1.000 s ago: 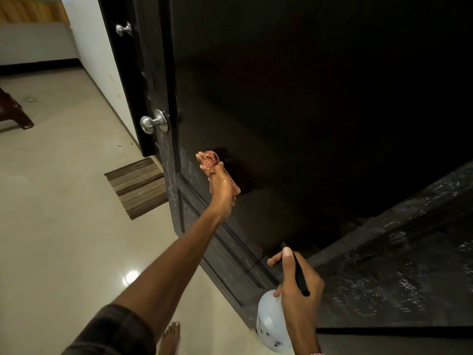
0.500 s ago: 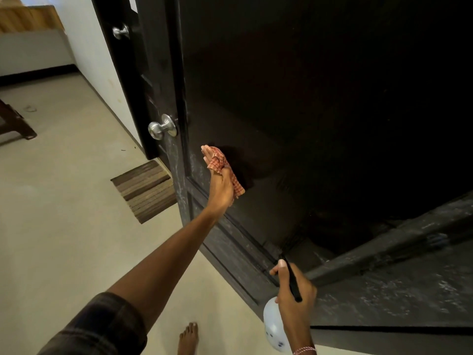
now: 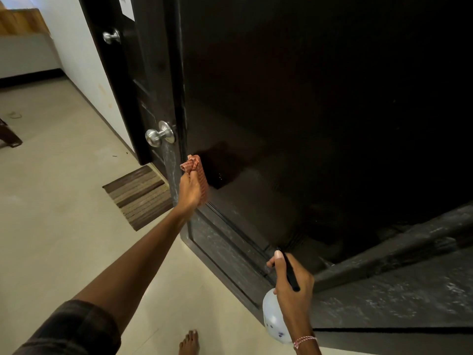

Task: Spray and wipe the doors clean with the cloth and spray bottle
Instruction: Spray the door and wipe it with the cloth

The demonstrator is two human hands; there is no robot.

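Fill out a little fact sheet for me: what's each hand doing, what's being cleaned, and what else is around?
Wiping: left hand grips the cloth, held against the door just below the near knob
Spraying: right hand holds the spray bottle low, by the bottom panels
Door surface: dark, with whitish streaks on its edge and lower panels
Nearby: striped mat on the pale floor, far knob, one bare foot

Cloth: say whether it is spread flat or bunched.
Bunched: the cloth is wadded in the left hand, held against the door.
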